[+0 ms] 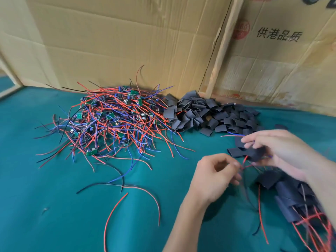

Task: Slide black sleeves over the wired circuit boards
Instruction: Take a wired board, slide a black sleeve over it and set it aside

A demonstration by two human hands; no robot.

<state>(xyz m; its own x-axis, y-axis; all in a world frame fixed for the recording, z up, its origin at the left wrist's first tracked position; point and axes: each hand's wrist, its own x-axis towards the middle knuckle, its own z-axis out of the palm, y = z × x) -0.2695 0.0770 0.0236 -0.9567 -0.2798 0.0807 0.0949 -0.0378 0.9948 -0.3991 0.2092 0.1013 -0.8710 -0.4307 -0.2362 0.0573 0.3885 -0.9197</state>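
My right hand (283,151) holds a flat black sleeve (243,153) at the right of the green table. Red and dark wires come out of the sleeve's near side. My left hand (216,177) pinches those wires (244,165) just below the sleeve. The board itself is hidden. A big tangle of small green circuit boards with red, blue and black wires (109,122) lies at the middle left. Beside it, on its right, sits a heap of loose black sleeves (205,115). A pile of sleeved boards with trailing wires (294,199) lies under my right forearm.
Creased cardboard panels (127,42) stand along the far edge of the green cloth (45,215). A wooden post (223,46) rises between them. Loose red and black wires (138,190) lie on the cloth in front of the tangle.
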